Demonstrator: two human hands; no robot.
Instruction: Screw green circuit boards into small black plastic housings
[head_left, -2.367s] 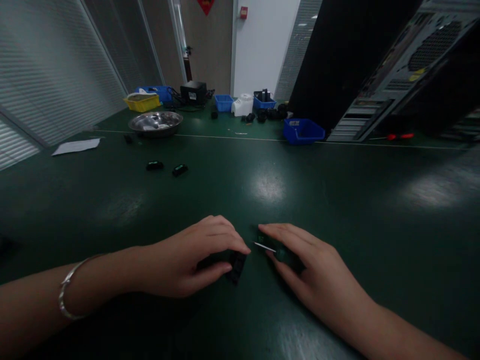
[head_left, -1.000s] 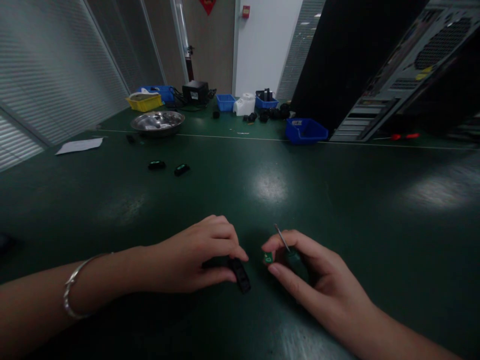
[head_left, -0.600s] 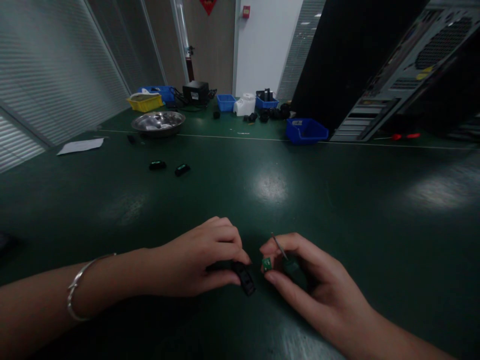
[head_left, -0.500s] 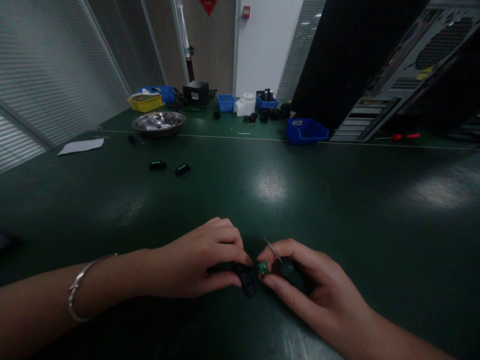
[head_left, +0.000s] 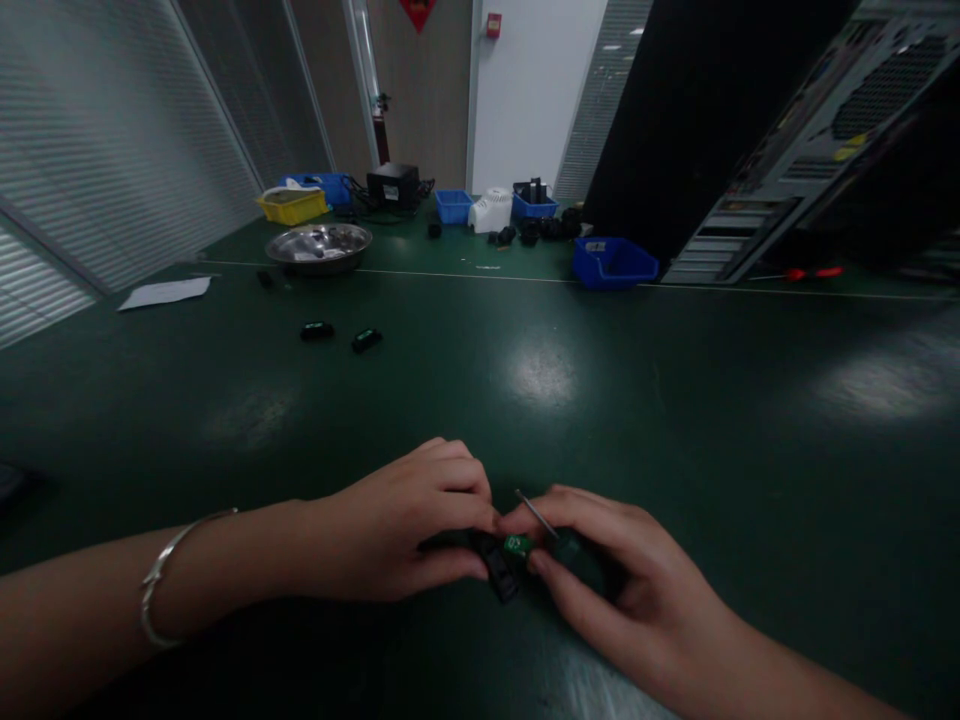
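My left hand is closed, pinching a small black plastic housing between thumb and fingers. Against the housing's edge sits a small green circuit board, held between the thumb and forefinger of my right hand. That same hand also grips a screwdriver; its dark handle lies in the palm and its thin metal shaft points up and left past the forefinger. Whether the board is inside the housing or only touching it, I cannot tell.
Two small black pieces with green tops, one a black part, lie ahead to the left. Farther back are a metal bowl, a yellow bin, a blue bin and a white device. A computer case stands at right.
My right hand has moved left, bringing the circuit board from a small gap away up to the black housing. The board has turned slightly. My left hand stays nearly still.
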